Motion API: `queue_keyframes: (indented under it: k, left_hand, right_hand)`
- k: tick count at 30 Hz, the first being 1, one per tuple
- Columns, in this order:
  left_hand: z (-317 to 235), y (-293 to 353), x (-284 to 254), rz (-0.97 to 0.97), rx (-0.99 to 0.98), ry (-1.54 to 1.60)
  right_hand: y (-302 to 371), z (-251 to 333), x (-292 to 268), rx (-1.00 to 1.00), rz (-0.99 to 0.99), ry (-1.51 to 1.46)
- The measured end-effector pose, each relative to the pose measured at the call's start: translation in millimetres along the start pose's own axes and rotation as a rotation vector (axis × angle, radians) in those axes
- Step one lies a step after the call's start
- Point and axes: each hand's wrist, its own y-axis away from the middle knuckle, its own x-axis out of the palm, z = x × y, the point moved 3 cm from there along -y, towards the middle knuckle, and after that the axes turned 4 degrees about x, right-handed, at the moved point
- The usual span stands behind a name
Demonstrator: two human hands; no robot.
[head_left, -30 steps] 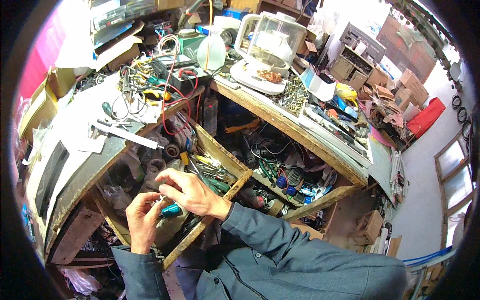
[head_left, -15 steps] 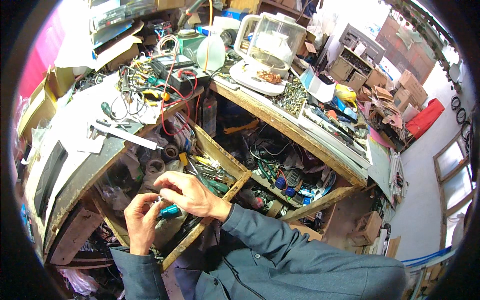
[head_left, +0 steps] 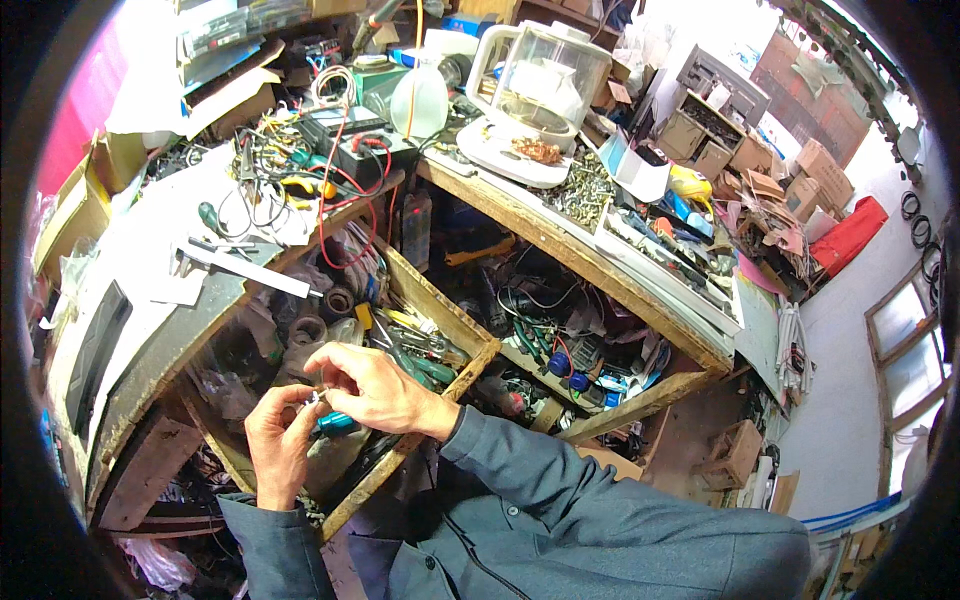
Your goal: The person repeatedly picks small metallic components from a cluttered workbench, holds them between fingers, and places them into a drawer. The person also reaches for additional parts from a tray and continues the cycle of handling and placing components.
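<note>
Over an open wooden drawer [head_left: 447, 293], my hands meet with their fingertips close together. Between thumb and forefinger, my left hand [head_left: 278, 440] pinches a small whitish piece [head_left: 316, 398], too small to name. My right hand [head_left: 372, 388] is closed, its fingers bent over the same piece; whatever it grips is hidden. Just beneath the right hand shows a teal, handle-like object [head_left: 336, 422]; I cannot tell whether the hand holds it. The drawer around them holds green-handled pliers [head_left: 428, 370], other hand tools, brownish rings [head_left: 308, 332] and plastic bags.
On the left bench lie a white strip [head_left: 245, 268], a black meter-like box [head_left: 358, 140] with red leads, and pliers. The right bench bears a clear glass jug [head_left: 545, 85] on a white base and a heap of screws [head_left: 582, 190]. A wooden bench edge [head_left: 580, 265] runs beyond the drawer.
Both hands stay over the drawer in nearly the same pose. The right fingers have shifted slightly at the small piece, and the whole view has moved a little.
</note>
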Motion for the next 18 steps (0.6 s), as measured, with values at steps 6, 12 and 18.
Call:
queue_keyframes:
  k: [6, 12, 18]
  left_hand:
    - [-1.0, 1.5, -2.0, -0.001, -0.012, -0.011]
    - [-3.3, -2.8, 1.9, 0.052, 0.051, -0.154]
    - [-9.6, 2.6, -0.2, 0.040, 0.028, -0.135]
  right_hand:
    - [-0.7, 2.3, -0.3, 0.048, 0.017, -0.051]
    - [-0.9, -6.2, -1.7, 0.077, -0.017, -0.009]
    - [1.2, 3.9, -1.8, 0.262, 0.127, 0.034]
